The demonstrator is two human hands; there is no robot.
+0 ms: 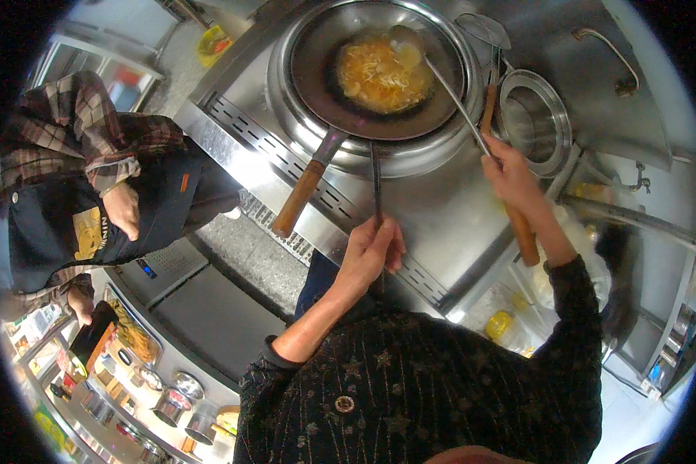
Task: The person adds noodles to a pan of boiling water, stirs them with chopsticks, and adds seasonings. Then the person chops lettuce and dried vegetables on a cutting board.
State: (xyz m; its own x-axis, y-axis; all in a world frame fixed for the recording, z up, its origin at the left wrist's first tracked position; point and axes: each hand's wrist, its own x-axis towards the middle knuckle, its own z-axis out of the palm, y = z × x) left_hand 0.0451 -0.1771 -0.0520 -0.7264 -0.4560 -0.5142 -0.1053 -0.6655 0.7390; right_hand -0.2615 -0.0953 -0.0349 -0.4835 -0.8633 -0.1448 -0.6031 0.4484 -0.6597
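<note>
A wok [319, 75] with a wooden handle [299, 200] sits on the round metal ring [278, 98] of a steel range. Noodle-like strands and pale pieces lie in orange-brown broth [377, 78] inside it. My right hand [513, 174] grips a long-handled ladle [461, 107]; its bowl is in the wok, and its wooden handle end [522, 235] extends behind my hand. My left hand [374, 246] is closed around a thin dark rod [376, 182] that runs towards the ring below the wok. The wok handle stands apart from my left hand.
A wire skimmer [484, 32] and a steel pot [562, 124] are right of the wok, below a curved faucet [626, 58]. Another person in a black apron [151, 168] stands at left. Behind is a counter with metal containers [171, 406]; a yellow-lined bin [211, 46] stands beyond.
</note>
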